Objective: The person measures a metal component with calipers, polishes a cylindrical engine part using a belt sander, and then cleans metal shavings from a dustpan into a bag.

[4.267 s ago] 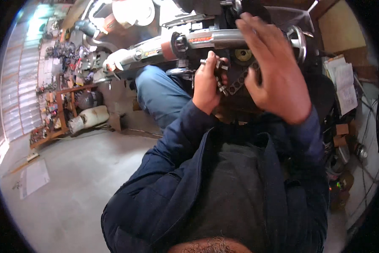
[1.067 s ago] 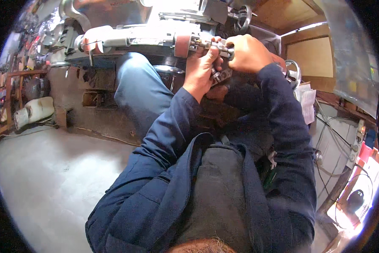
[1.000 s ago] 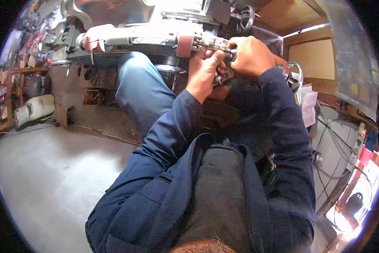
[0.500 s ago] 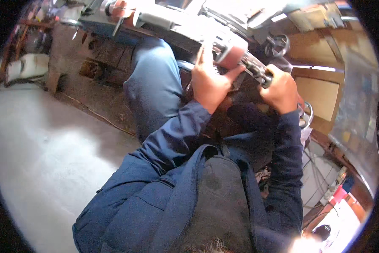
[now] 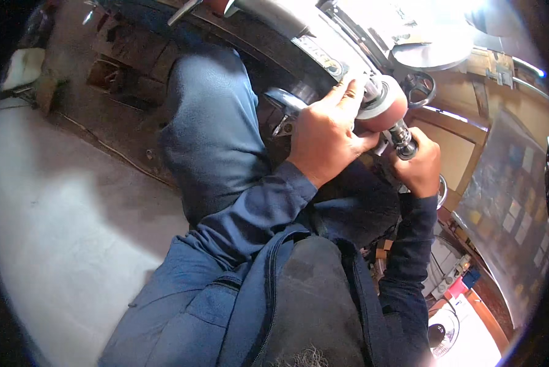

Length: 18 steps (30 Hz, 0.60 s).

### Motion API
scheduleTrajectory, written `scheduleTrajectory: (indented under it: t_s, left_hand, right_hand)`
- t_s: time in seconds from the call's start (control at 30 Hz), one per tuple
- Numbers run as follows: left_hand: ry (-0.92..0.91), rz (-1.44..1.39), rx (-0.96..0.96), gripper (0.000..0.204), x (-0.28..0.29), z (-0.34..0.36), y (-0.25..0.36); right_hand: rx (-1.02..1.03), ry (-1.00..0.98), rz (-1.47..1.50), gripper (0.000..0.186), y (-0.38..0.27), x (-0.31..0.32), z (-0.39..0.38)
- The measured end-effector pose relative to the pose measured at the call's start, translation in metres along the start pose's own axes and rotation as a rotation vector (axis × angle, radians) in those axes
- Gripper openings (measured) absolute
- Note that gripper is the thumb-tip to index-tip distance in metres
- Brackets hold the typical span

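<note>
My left hand [image 5: 329, 125] grips the machine's horizontal shaft at a red wheel [image 5: 387, 104], fingers over the silver part on its left side and thumb beneath the wheel. My right hand [image 5: 418, 159] is closed on a metal fitting [image 5: 403, 137] with a dark knurled end, just beyond the wheel; some of its fingers are hidden behind it. The silver machine rail [image 5: 317, 52] runs diagonally up to the left. A chrome handwheel [image 5: 283, 98] sits below the rail, left of my left hand.
Another handwheel [image 5: 420, 88] stands behind the red wheel. My bent leg [image 5: 207, 122] rests under the machine. A wooden panel [image 5: 455, 162] and plastic sheet [image 5: 501, 214] line the right, with a fan [image 5: 439, 330] and cables lower down. The concrete floor [image 5: 66, 244] lies left.
My left hand has moved from the small fitting onto the shaft beside the red wheel. My right hand has moved rightward and lower in the picture, and the whole view has turned.
</note>
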<state>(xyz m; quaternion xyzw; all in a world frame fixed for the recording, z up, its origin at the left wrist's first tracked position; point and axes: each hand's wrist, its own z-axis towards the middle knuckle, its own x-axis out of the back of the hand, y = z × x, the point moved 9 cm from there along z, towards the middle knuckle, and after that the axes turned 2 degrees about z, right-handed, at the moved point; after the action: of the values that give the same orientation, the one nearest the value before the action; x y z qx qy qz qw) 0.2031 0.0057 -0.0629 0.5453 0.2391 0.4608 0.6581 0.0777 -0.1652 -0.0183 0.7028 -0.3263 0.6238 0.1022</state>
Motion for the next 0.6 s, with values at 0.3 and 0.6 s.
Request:
scheduleTrajectory:
  t_s: [0.3,0.6]
  left_hand:
    - [-0.054,-0.024,0.022,0.079,-0.004,0.002,-0.002]
    - [-0.071,0.009,-0.045,0.076,-0.009,0.001,-0.002]
  right_hand:
    - [0.009,0.167,-0.13,0.029,-0.004,0.002,-0.012]
    - [0.019,-0.089,-0.002,0.024,0.008,-0.001,0.003]
